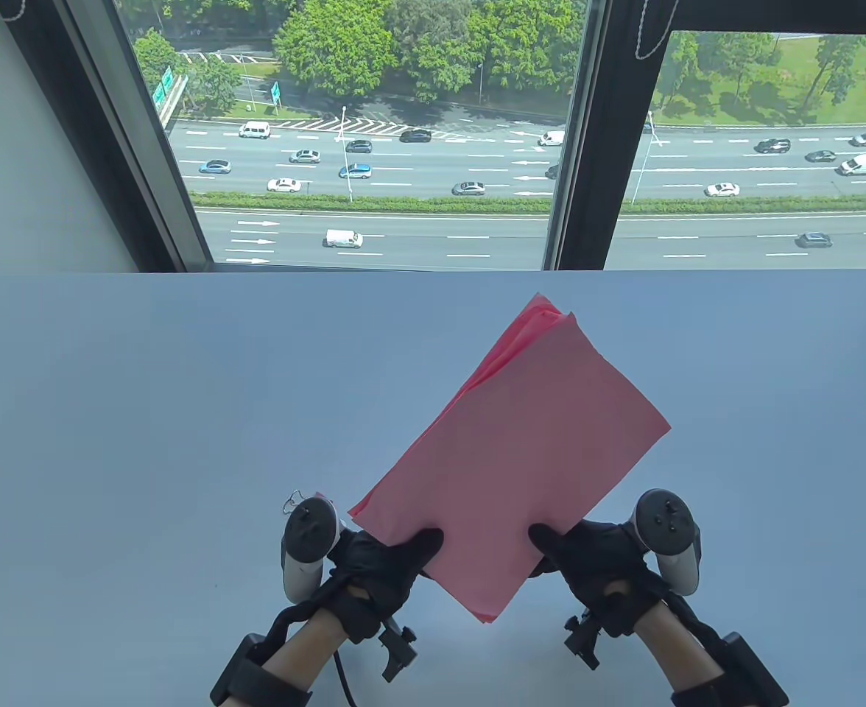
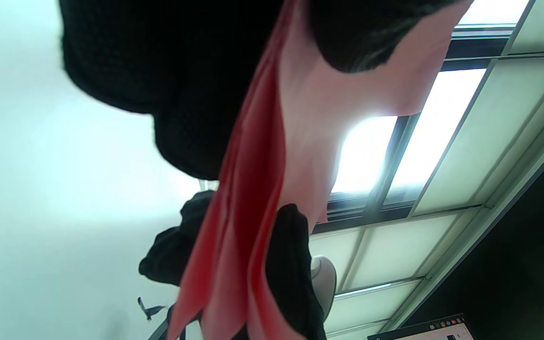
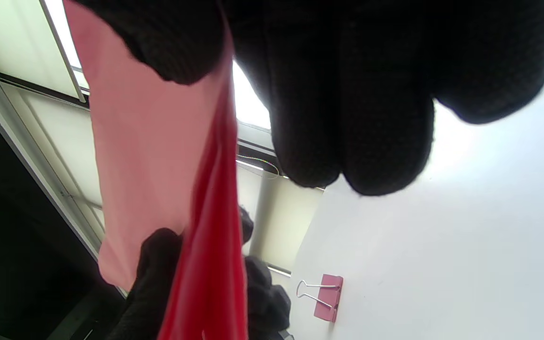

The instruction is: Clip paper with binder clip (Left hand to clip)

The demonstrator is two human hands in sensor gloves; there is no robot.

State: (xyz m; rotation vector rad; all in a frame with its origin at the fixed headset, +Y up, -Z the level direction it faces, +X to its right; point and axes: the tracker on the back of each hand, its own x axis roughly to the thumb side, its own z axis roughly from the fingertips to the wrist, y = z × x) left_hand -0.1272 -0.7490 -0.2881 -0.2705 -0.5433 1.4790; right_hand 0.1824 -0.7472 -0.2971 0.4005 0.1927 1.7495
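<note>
A stack of pink paper sheets (image 1: 521, 456) is held up off the white table (image 1: 146, 412), tilted, with its far corner fanned out. My left hand (image 1: 403, 556) grips the stack's near left edge, thumb on top and fingers underneath. My right hand (image 1: 562, 549) grips the near right edge the same way. In the left wrist view the paper (image 2: 262, 165) runs between my thumb and fingers. A pink binder clip (image 3: 327, 297) with silver wire handles lies on the table; in the table view only its wire (image 1: 294, 501) peeks out behind the left tracker.
A large window with dark frames (image 1: 580, 147) stands behind the table's far edge (image 1: 433, 272). The table's near edge is out of view below the wrists.
</note>
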